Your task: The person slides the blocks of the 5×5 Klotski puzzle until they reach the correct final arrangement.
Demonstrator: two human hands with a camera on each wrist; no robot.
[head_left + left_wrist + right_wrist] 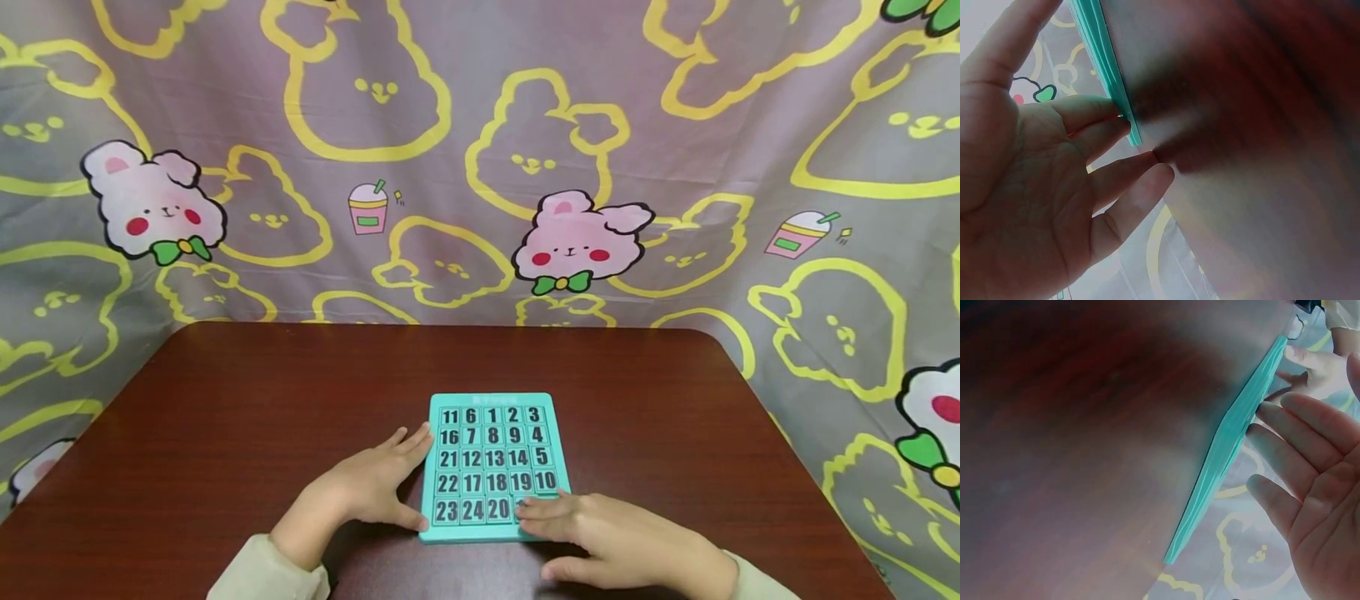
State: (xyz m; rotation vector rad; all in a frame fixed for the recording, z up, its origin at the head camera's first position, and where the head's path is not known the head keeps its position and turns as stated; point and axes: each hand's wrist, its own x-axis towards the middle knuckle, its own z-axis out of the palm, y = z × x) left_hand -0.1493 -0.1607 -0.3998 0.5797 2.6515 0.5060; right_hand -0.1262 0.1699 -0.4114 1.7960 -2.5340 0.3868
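A teal number sliding puzzle (468,537) lies flat on the dark red-brown table in the head view. Black numbers mark its tiles; the top row reads 11, 6, 1, 2, 3. My left hand (371,483) rests at the puzzle's left side, fingertips by the edge and thumb by the lower left corner. Over the lower right corner, my right hand (607,533) lays its extended fingers on the board, hiding the tiles right of 20. Both wrist views show the puzzle's thin side, with the left palm (1029,187) and right palm (1329,500) beside it.
The wooden table (300,383) has rounded far corners. Behind it and along its sides hangs a grey curtain (450,92) printed with yellow outlines, rabbits and drink cups. Light sleeves (270,571) cover both forearms.
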